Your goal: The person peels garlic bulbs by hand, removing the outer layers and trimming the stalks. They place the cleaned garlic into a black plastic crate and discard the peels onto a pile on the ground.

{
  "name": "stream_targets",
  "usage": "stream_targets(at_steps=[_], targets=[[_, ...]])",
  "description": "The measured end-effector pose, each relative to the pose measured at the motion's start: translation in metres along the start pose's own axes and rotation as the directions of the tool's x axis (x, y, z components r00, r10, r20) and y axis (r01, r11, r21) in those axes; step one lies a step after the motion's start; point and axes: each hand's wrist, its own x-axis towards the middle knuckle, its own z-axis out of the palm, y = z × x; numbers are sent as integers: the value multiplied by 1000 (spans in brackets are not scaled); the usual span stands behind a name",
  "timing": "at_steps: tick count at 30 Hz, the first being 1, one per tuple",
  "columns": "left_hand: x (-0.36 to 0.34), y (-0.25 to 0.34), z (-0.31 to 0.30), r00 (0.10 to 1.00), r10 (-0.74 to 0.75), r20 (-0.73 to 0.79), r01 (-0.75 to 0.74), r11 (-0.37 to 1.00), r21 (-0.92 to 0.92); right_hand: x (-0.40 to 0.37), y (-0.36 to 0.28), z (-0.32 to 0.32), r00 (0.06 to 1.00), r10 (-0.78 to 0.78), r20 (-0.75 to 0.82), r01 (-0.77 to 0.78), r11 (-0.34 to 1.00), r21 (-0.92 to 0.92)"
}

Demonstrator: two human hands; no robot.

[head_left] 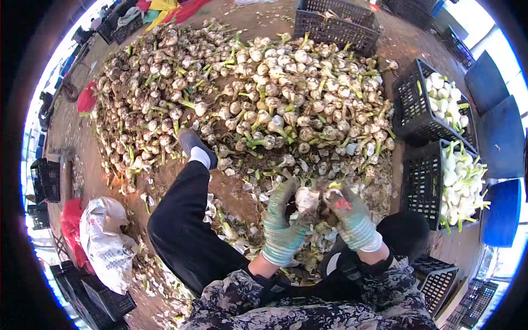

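Note:
My left hand (282,223), in a dirty white-and-green glove, is closed around a garlic bulb (306,199) with soil-stained outer skin. Right beside it is my right hand (353,218), in a matching glove with a red patch near the fingers. Its fingers are curled together close to the bulb, and something small and pale shows at their tips; I cannot make out what it is. Beyond both hands spreads a large heap of unpeeled garlic bulbs (308,93) with short green stems. Loose skins and trimmings lie on the ground below the hands.
On the right stand two black crates, the nearer (422,179) and the farther (411,104), both filled with cleaned white garlic. Another black crate (336,30) sits behind the heap. A white sack (107,242) lies at left, and blue panels (501,214) line the right.

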Motion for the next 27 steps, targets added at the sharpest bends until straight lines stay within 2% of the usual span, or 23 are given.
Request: stream_targets(at_steps=[1, 2, 3, 4, 5, 6, 10, 12, 13, 15, 16, 17, 18, 19, 20, 21, 23, 24, 25, 27], targets=[[1, 2, -4, 994, 100, 52, -111, 950, 293, 1, 6, 0, 1000, 15, -19, -16, 995, -99], [3, 3, -5, 975, 182, 131, -224, 804, 551, 2, 14, 4, 999, -34, -16, 36, 986, 163], [3, 2, -2, 974, 181, 135, -225, 804, 550, 1, 13, 0, 999, -35, -21, 38, 986, 164], [3, 2, 1, 970, 212, 120, -243, 810, 533, 1, 10, -5, 999, -29, 13, 30, 990, -136], [4, 4, 4, 965, 242, 103, -259, 816, 517, 1, 9, -7, 999, -11, 46, 30, 905, -425], [4, 8, 4, 966, 231, 119, -257, 786, 562, 5, 25, -8, 998, 64, 4, -64, 998, -9], [7, 7, 2, 971, 208, 121, -239, 782, 576, 7, 23, -13, 992, 106, 65, -103, 994, -42], [7, 6, 1, 971, 208, 118, -238, 806, 542, 7, 31, -14, 993, 101, 58, -108, 986, 125], [7, 9, 1, 971, 206, 117, -236, 805, 544, 8, 33, -15, 993, 103, 58, -110, 986, 127], [8, 18, 3, 952, 257, 167, -305, 741, 599, 9, 34, -19, 992, -8, 129, 11, 1000, -18], [9, 17, 2, 943, 282, 177, -331, 731, 597, 8, 27, -19, 979, 168, 113, -184, 971, 151], [8, 14, 2, 944, 280, 177, -329, 732, 597, 8, 20, -18, 979, 170, 112, -186, 971, 152], [7, 7, 2, 983, 164, 82, -183, 877, 445, 9, 14, -15, 986, 145, 77, -141, 989, -52], [7, 5, 4, 1000, 27, 11, -29, 965, 261, 8, 8, -11, 992, 113, 48, -97, 962, -255], [6, 6, 4, 985, -173, 0, 173, 985, 5, 3, 2, -3, 999, 22, -32, -30, 957, -288], [6, 8, 2, 985, -175, 1, 175, 985, 7, 3, 4, -2, 999, 23, -32, -31, 958, -286], [8, 12, -2, 863, -495, 99, 501, 816, -290, 6, 9, -2, 987, -163, 7, 159, 948, -277], [9, 7, -2, 854, -506, 117, 509, 772, -381, 8, 11, -7, 969, -221, 115, 248, 824, -510], [11, 3, -2, 854, -507, 119, 511, 772, -378, 8, 11, -7, 969, -222, 112, 248, 825, -509], [14, -4, -3, 781, -607, 144, 584, 631, -510, 7, 13, -4, 999, 45, -10, -46, 980, -192]])
